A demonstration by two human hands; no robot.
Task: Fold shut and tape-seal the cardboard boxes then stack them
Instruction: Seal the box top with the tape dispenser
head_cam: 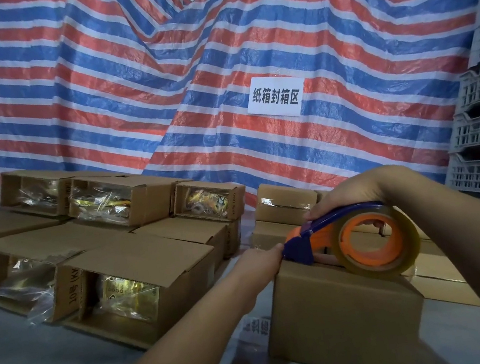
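My right hand (355, 192) curls over the tape dispenser (349, 237), holding it on top of the closed cardboard box (340, 316) near the desk's front edge. My left hand (260, 261) presses the box's far left top edge, its fingertips hidden behind the dispenser's nose. Toward the left edge, open boxes (98, 265) lie on their sides, holding plastic-wrapped goods I can't identify

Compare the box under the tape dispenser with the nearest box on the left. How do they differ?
The box under the tape dispenser has its flaps folded shut; the nearest left box lies open-ended, showing plastic-wrapped goods. Both hands work on the first; nothing touches the second. Both are plain brown cardboard.
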